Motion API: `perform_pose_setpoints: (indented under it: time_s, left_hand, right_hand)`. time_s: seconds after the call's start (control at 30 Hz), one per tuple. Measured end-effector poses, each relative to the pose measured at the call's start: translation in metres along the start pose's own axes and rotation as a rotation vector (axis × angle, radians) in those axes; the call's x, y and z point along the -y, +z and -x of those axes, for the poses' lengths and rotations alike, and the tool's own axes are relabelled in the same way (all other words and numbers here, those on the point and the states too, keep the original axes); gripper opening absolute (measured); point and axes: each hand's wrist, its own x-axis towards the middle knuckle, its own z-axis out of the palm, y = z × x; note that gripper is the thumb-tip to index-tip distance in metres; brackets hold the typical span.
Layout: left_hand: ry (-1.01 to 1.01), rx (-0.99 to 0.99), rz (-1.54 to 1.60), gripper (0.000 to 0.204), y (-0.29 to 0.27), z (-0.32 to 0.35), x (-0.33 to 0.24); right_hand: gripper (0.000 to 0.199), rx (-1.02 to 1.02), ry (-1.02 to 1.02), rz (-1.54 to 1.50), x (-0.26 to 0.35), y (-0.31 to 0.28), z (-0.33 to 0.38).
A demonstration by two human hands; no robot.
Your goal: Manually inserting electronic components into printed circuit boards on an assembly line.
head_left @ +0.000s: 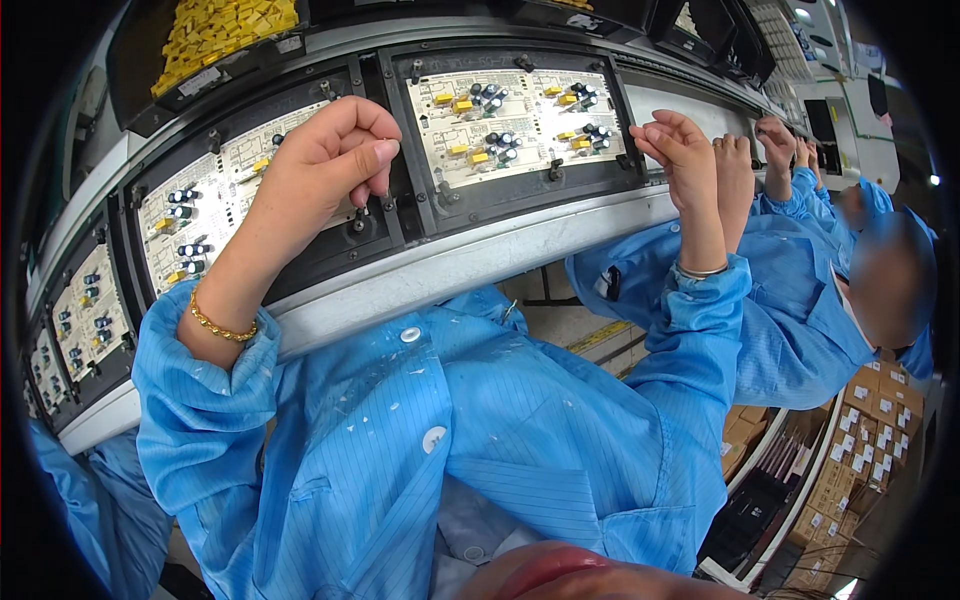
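My left hand hovers over the right edge of a circuit board in a black frame, its fingers curled and the thumb pressed to the index finger. What it holds, if anything, is hidden. To the right, my right hand is raised near the right end of another framed circuit board, its thumb and index fingertips drawn together. Anything in that pinch is too small to make out. Both boards carry black cylindrical capacitors and yellow block-shaped parts.
A bin of yellow parts stands beyond the line at the upper left. More framed boards lie far left. A pale metal rail runs along the near side. Close to my right hand is a co-worker's hand. Cartons are stacked lower right.
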Motion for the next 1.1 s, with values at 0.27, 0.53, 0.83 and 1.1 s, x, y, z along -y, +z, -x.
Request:
perform_pose_setpoints:
  time_s: [0.27, 0.53, 0.83, 1.1]
  left_hand:
    - [0.001, -0.002, 0.014, 0.01, 0.009, -0.017, 0.015]
    - [0.029, 0.006, 0.052, 0.009, 0.038, -0.066, 0.052]
    - [0.037, 0.01, 0.06, 0.008, 0.047, -0.084, 0.064]
    - [0.032, 0.0, 0.054, 0.009, 0.039, -0.076, 0.06]
  right_hand:
    - [0.021, 0.041, -0.123, 0.229, -0.013, 0.003, -0.014]
    - [0.025, -0.058, -0.265, 0.572, -0.05, -0.032, -0.066]
    - [0.017, -0.149, -0.322, 0.663, -0.073, -0.076, -0.084]
    - [0.011, 0.022, -0.764, 1.239, -0.056, -0.064, -0.079]
